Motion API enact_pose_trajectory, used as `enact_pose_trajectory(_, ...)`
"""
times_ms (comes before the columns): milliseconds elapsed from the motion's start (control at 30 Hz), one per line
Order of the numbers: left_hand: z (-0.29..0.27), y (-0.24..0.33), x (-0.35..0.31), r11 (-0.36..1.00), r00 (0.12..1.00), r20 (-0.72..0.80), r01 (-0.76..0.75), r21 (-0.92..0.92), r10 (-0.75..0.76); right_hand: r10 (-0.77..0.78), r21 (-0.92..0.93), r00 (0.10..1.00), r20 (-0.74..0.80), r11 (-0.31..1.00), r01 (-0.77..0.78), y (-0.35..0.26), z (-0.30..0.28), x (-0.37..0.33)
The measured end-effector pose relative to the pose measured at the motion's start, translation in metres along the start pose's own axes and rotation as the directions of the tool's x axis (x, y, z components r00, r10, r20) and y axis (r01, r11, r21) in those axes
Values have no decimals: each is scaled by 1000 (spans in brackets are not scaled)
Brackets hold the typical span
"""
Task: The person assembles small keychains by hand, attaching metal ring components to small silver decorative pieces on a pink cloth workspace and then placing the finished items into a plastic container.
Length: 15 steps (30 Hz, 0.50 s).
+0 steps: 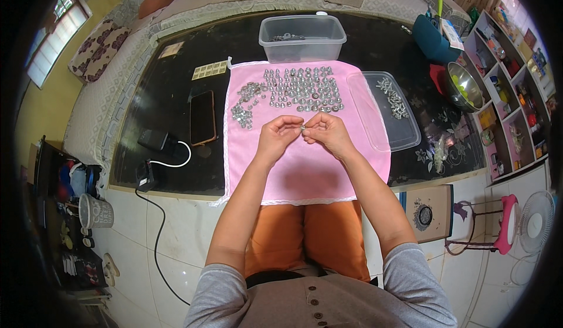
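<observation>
Over the pink cloth point(305, 178), my left hand point(281, 133) and my right hand point(325, 133) meet at the fingertips. Both pinch a small silvery metal piece point(303, 127); its exact kind is too small to make out. Just beyond my hands, many small cone-shaped metal pieces point(302, 87) stand in rows on the cloth. To their left lies a loose cluster of flatter silvery round pieces point(241, 117). On the right, a clear plastic lid point(404, 134) lies partly over the cloth and bears a pile of small metal pieces point(394, 98).
A clear plastic tub point(302, 49) with dark items stands behind the cloth. On the black table point(132, 152) at left are a phone point(203, 119), a black adapter point(159, 142) with a white cable, and a pale sectioned card point(209, 70). A metal bowl point(462, 87) sits at right beside a shelf point(507, 87).
</observation>
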<state>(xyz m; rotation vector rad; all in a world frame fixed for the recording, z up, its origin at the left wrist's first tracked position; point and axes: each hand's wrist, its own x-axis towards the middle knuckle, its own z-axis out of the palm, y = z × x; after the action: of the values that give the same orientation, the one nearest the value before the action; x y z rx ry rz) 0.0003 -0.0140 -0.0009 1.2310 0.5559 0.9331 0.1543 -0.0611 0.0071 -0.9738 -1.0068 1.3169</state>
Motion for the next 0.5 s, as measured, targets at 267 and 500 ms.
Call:
enact_pose_trajectory(267,3,2,0,998,1000,-19,16,-55,-17,-7,3,1000,8,1000,7,1,0,0)
enact_pose_trajectory(500,1,-1,0,998,999,-17,-38,-52,37,-12,5,1000,19,1000,12,1,0,1)
